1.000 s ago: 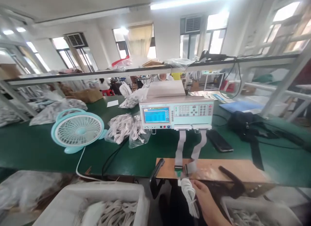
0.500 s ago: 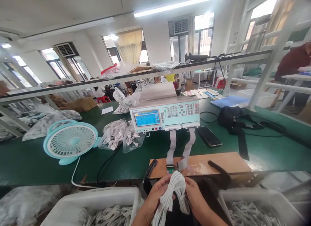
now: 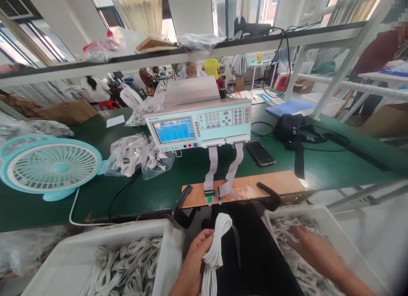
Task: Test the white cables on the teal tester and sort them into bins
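Observation:
My left hand [image 3: 195, 258] is closed round a white cable bundle [image 3: 216, 249], folded in loops and gathered at its middle, held upright above my lap. My right hand [image 3: 307, 244] reaches into the right white bin [image 3: 350, 249], over a heap of coiled light-coloured cables [image 3: 288, 229]. Motion smears its fingers, and whether they grip a cable cannot be made out. Just beyond my left hand, a small green connector board [image 3: 209, 199] sits at the end of a grey ribbon cable [image 3: 211, 168] on a wooden board [image 3: 277, 182].
A tester with a lit screen [image 3: 174, 130] stands on the green table [image 3: 153, 198]. Near it are a phone [image 3: 260, 153], a black bag [image 3: 288, 130], bagged cables [image 3: 129, 156] and a turquoise fan [image 3: 60, 168]. At left, another bin [image 3: 165, 241] holds cables. People are in the background.
My right hand has left the cable bundle and moved right into the bin. My left hand keeps the bundle. The view has tilted downward.

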A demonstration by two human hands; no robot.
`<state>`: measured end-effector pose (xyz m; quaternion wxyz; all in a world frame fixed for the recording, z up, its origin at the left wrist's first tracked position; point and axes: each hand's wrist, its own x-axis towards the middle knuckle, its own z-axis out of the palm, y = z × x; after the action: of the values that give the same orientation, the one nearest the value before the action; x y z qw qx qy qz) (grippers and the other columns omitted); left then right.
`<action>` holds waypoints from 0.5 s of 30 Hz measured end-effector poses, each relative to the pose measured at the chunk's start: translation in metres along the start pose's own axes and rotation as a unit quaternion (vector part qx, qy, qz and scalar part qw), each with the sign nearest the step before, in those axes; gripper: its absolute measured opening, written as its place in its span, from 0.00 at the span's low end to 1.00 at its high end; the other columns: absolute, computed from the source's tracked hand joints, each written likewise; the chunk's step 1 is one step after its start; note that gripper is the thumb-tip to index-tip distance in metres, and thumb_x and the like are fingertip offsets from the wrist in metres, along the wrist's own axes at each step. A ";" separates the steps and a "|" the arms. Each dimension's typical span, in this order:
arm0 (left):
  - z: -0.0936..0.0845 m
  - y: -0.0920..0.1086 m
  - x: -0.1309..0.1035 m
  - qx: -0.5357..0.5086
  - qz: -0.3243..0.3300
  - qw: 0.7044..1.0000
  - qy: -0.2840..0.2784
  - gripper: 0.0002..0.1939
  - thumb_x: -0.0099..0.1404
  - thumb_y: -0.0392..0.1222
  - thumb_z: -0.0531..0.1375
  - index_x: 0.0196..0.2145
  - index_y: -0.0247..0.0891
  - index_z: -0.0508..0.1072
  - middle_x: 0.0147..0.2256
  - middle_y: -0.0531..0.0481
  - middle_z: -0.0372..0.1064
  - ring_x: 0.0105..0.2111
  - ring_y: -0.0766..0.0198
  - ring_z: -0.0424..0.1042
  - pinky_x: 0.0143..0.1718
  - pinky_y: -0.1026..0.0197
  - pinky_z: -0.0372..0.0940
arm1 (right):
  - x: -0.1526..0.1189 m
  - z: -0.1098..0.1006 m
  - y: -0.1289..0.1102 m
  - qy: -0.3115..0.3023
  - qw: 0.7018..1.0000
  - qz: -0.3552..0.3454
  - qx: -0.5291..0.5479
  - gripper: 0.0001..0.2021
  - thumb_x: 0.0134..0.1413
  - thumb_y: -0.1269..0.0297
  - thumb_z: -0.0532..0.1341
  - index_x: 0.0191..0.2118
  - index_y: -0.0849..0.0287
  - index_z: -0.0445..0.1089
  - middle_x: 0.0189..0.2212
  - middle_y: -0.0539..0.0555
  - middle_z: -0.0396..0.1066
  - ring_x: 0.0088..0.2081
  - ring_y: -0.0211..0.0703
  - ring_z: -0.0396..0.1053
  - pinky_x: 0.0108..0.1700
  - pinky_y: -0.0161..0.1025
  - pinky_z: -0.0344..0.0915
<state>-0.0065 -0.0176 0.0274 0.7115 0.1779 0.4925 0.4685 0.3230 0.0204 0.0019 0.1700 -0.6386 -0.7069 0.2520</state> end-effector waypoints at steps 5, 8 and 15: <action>0.033 -0.011 0.005 0.096 0.043 0.994 -0.008 0.16 0.48 0.48 0.67 0.28 0.35 0.70 0.17 0.56 0.64 0.16 0.73 0.60 0.18 0.71 0.57 | 0.002 0.022 -0.071 -0.132 0.921 -0.030 0.365 0.24 0.54 0.52 0.57 0.54 0.54 0.57 0.44 0.56 0.67 0.42 0.46 0.67 0.43 0.41 0.65; 0.047 -0.012 0.003 0.088 0.006 0.995 -0.037 0.17 0.49 0.51 0.65 0.28 0.36 0.68 0.20 0.54 0.67 0.16 0.72 0.61 0.16 0.71 0.55 | 0.013 0.044 -0.120 -0.159 0.839 -0.044 0.519 0.25 0.52 0.53 0.60 0.54 0.54 0.57 0.38 0.52 0.68 0.33 0.39 0.67 0.34 0.36 0.66; 0.011 -0.001 -0.012 0.300 0.158 0.936 0.091 0.16 0.58 0.54 0.58 0.31 0.38 0.72 0.19 0.54 0.65 0.16 0.67 0.63 0.16 0.68 0.59 | 0.034 0.059 -0.127 -0.127 0.827 0.101 0.538 0.16 0.44 0.53 0.64 0.31 0.59 0.62 0.16 0.42 0.61 0.12 0.29 0.52 0.12 0.26 0.50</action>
<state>0.0023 -0.0263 0.0382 0.4934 0.4155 0.6387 0.4195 0.1815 0.0385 0.0238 0.3693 -0.4760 -0.4063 0.6870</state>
